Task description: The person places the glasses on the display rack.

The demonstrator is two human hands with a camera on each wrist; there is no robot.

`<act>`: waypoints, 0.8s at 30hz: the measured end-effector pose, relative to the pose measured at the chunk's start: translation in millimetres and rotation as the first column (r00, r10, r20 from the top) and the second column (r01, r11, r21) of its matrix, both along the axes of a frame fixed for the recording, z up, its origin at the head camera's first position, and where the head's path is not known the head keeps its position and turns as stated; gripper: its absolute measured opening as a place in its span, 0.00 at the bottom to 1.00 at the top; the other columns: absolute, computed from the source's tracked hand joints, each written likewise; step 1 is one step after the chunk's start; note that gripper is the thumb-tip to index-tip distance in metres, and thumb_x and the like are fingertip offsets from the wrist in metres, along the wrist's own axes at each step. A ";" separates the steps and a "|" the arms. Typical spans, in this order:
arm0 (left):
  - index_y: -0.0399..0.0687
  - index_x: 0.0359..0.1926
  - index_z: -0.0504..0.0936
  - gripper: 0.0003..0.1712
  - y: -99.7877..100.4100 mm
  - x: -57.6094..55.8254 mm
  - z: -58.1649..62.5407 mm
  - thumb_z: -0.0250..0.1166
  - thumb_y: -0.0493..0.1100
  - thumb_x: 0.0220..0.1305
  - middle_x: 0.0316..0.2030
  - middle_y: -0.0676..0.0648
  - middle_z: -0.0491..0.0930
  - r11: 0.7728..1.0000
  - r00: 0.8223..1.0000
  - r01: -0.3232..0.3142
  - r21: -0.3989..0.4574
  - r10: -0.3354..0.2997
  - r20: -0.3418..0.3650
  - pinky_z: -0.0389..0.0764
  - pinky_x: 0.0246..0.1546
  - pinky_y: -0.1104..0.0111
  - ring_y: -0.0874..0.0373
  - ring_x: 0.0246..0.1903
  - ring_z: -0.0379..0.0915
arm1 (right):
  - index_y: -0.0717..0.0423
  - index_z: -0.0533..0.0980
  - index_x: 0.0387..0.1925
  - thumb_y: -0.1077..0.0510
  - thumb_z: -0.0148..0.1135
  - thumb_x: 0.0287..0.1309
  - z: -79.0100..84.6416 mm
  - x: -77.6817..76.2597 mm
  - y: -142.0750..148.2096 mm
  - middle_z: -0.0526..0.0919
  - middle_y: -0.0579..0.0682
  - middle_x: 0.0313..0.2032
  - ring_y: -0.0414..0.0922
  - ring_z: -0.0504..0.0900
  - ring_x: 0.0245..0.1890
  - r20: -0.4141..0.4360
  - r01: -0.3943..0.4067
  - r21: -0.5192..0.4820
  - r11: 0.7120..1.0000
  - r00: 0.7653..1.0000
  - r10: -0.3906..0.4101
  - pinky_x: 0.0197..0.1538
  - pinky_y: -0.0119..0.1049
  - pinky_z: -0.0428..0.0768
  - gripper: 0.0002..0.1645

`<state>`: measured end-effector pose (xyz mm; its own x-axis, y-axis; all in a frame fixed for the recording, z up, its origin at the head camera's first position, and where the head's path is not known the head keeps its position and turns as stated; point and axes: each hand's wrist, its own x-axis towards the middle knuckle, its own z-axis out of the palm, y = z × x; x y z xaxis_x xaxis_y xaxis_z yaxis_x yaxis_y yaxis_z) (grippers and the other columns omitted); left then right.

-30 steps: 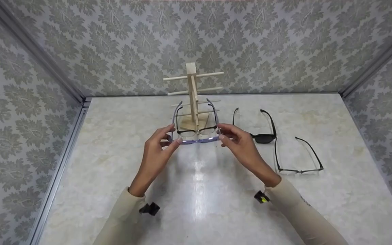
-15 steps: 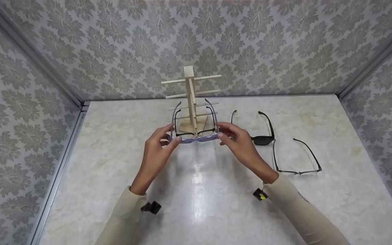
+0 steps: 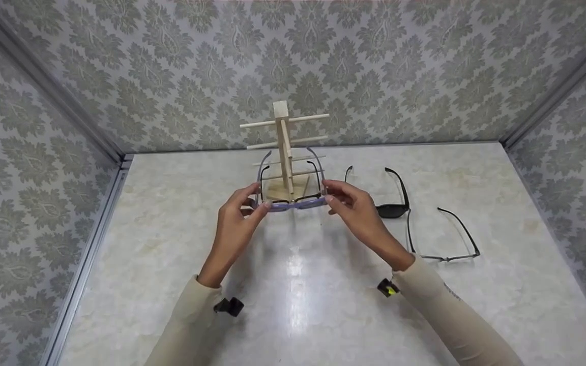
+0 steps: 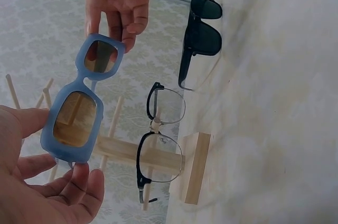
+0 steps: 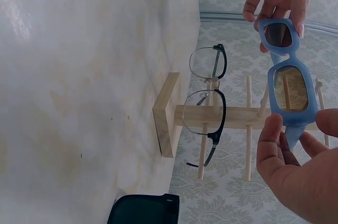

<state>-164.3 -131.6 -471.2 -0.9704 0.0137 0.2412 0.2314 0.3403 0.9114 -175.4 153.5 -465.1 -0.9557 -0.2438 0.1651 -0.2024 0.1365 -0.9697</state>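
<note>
Both hands hold a pair of blue-framed sunglasses with brown lenses, one at each end, fronts toward the person. The left hand pinches the left side near the hinge, and the right hand pinches the right side. Their temples reach back on either side of a wooden glasses stand with several rows of pegs. Lower on the stand, black half-rim eyeglasses sit on the bottom peg. In the wrist views the sunglasses hang above these; whether they touch a peg, I cannot tell.
Black sunglasses lie on the table right of the stand, partly hidden by the right hand. Thin-framed eyeglasses lie nearer the front right, temples unfolded. Patterned walls enclose the back and sides.
Held by both hands, the blue sunglasses have moved slightly toward the stand and now overlap the half-rim eyeglasses in the head view. That view has also tilted a little.
</note>
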 end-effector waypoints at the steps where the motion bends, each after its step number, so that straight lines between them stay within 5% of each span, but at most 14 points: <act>1: 0.40 0.74 0.81 0.30 0.3 -0.8 0.1 0.74 0.40 0.75 0.61 0.40 0.84 1.000 1.000 -0.001 0.001 0.001 0.003 0.87 0.54 0.50 0.51 0.47 0.82 | 0.67 0.75 0.74 0.62 0.61 0.82 0.4 -0.8 -0.3 0.83 0.64 0.64 0.54 0.86 0.58 0.000 0.001 -0.001 1.000 1.000 -0.001 0.52 0.37 0.89 0.26; 24: 0.38 0.73 0.80 0.28 2.0 -19.1 -0.4 0.72 0.41 0.77 0.62 0.37 0.83 1.000 0.999 -0.018 0.026 0.017 0.044 0.86 0.56 0.52 0.49 0.49 0.83 | 0.67 0.77 0.72 0.63 0.61 0.82 -0.8 -21.2 -4.6 0.85 0.65 0.58 0.50 0.87 0.52 0.007 0.022 0.002 1.000 1.000 -0.022 0.48 0.34 0.89 0.24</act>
<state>-183.4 -129.7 -471.6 -0.9801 -0.0089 0.1985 0.1853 0.3196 0.9292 -196.6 149.0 -465.9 -0.9618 -0.2233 0.1581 -0.1928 0.1430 -0.9708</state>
